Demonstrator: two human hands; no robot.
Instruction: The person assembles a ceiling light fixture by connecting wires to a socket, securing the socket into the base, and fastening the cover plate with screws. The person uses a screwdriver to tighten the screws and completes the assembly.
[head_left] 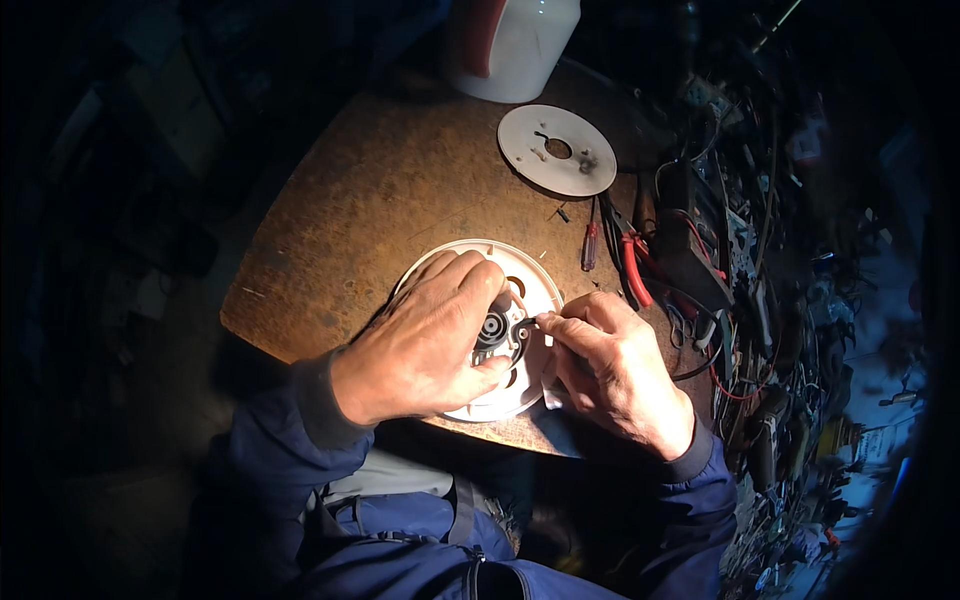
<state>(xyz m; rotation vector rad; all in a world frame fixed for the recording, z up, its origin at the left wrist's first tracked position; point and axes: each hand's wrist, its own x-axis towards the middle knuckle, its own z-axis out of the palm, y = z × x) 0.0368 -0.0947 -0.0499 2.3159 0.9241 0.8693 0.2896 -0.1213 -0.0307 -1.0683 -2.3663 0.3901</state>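
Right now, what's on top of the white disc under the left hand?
On the white disc, a black ringed hub shows near the middle. Left hand covers much of the left side, hiding what's there.

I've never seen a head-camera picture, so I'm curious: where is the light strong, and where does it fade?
Head view: strongest on the nearer white plate, left hand and right hand; weaker over the table farther off; head view's right: clutter dim, partly bluish; corners nearly black.
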